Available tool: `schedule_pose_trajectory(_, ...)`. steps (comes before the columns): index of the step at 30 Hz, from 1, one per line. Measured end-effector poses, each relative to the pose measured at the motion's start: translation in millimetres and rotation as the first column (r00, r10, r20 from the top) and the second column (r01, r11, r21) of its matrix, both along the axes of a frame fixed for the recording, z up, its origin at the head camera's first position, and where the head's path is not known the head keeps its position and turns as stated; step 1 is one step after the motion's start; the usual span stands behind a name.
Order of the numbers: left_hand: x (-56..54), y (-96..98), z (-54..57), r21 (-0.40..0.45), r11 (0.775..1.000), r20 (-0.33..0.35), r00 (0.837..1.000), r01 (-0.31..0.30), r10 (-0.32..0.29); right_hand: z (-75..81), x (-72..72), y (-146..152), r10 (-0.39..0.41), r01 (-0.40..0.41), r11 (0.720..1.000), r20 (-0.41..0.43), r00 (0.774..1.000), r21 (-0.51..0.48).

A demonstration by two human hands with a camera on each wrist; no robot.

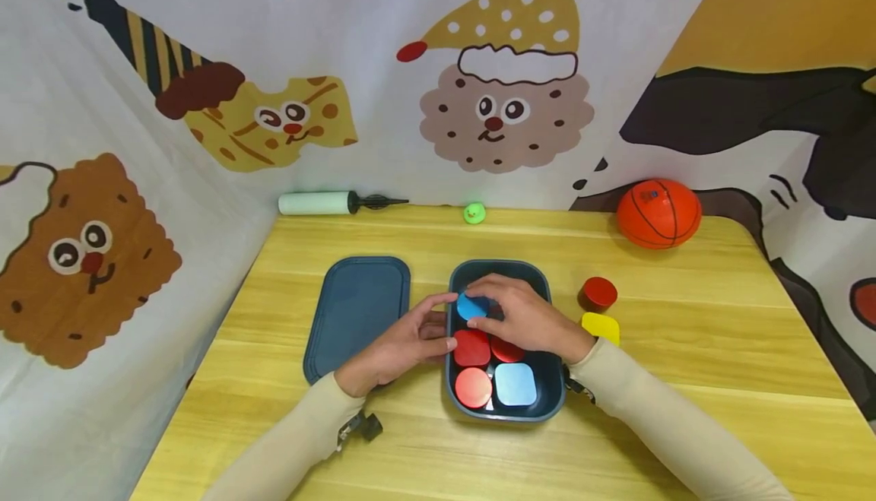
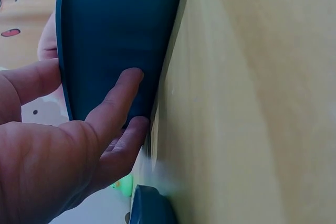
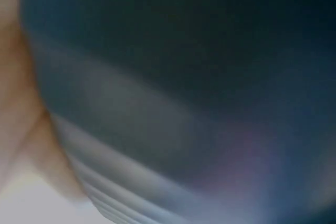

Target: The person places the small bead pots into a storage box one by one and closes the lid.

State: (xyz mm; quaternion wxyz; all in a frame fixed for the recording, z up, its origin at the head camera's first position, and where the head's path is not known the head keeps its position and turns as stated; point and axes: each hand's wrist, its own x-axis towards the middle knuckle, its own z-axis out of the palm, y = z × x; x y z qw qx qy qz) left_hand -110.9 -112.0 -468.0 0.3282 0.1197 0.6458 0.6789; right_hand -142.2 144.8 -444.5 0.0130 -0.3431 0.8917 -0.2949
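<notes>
A dark blue rectangular box (image 1: 557, 402) stands on the table, holding several blocks. My right hand (image 1: 523, 315) reaches into it and holds a blue round block (image 1: 471, 306) between thumb and fingers near the far left corner. Nearer me lie a red rounded-square block (image 1: 472, 348), a partly covered red block (image 1: 508, 350), a light red round block (image 1: 474, 387) and a light blue square block (image 1: 516, 384). My left hand (image 1: 407, 345) touches the box's left side; in the left wrist view its fingertips press the outer wall (image 2: 105, 35). The right wrist view is blurred.
A dark blue lid (image 1: 359, 318) lies left of the box. To the right are a red round block (image 1: 598, 294) and a yellow block (image 1: 602, 327). Along the back edge sit a hand pump (image 1: 318, 203), a green toy duck (image 1: 474, 213) and an orange ball (image 1: 659, 214).
</notes>
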Motion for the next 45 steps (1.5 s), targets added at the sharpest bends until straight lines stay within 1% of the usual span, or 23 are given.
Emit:
schedule_pose_trajectory(6,-1.0,-1.0,1.0,0.004,1.000,0.007,1.000,0.007,-0.007,-10.1,0.5,-1,0.057,-0.058,0.997,0.027,0.998,0.050)
schedule_pose_trajectory(9,-1.1,-1.2,1.3,0.008,1.000,0.006,1.000,0.012,-0.012,-12.7,0.2,-1,0.065,-0.070,0.994,0.057,0.996,0.088)
schedule_pose_trajectory(12,-1.1,-1.6,0.8,0.012,1.000,0.005,1.000,0.013,-0.013,-12.7,0.1,-1,0.065,-0.075,0.992,0.090,0.994,0.105)
schedule_pose_trajectory(18,-1.8,-1.6,0.7,0.010,1.000,0.010,1.000,0.010,-0.010,-8.7,0.1,0,0.070,-0.073,0.995,0.048,0.996,0.072)
schedule_pose_trajectory(22,-2.7,-1.6,1.0,0.007,1.000,0.012,1.000,0.009,-0.009,-2.2,-1.0,3,0.055,-0.056,0.998,0.037,0.998,0.032)
schedule_pose_trajectory(29,-3.3,-1.1,1.2,-0.001,1.000,0.005,1.000,0.015,-0.015,12.7,-2.9,19,-0.011,0.011,1.000,0.001,1.000,-0.010)
schedule_pose_trajectory(33,-3.2,-0.8,0.2,-0.005,1.000,0.010,1.000,0.007,-0.007,22.8,-4.3,32,-0.068,0.069,0.996,0.013,0.998,-0.060)
schedule_pose_trajectory(37,-3.6,-1.1,-1.4,-0.008,1.000,0.008,1.000,-0.002,0.002,28.4,-7.2,50,-0.126,0.126,0.986,0.012,0.992,-0.109)
schedule_pose_trajectory(39,-3.8,-1.3,-1.9,-0.009,1.000,0.005,1.000,-0.005,0.005,28.8,-9.3,61,-0.164,0.162,0.980,-0.008,0.986,-0.118)
schedule_pose_trajectory(42,-3.6,-1.3,-2.1,-0.010,1.000,0.003,1.000,-0.006,0.006,27.1,-12.5,79,-0.230,0.225,0.968,-0.037,0.972,-0.115)
schedule_pose_trajectory(45,-3.0,-0.8,-2.1,-0.009,1.000,0.003,1.000,-0.002,0.002,22.7,-14.1,99,-0.279,0.273,0.956,-0.043,0.959,-0.106)
